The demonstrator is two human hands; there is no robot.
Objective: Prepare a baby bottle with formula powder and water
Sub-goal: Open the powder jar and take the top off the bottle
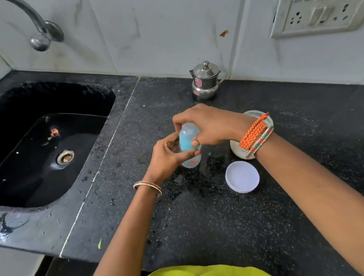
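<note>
Two hands meet on the baby bottle (189, 146), which I see upright near the middle of the black worktop (211, 216). My left hand (167, 156) has its grip curled round the bottle's lower body; my right hand (207, 125) grips the clear cap at the top, fingers wrapped over it. Behind my right wrist stands an open jar (239, 150), probably formula powder, though the arm hides most of it. Its white lid (242, 180) lies flat just in front. A small steel pot (206, 81) stands by the wall, well apart from the sink (35, 145).
</note>
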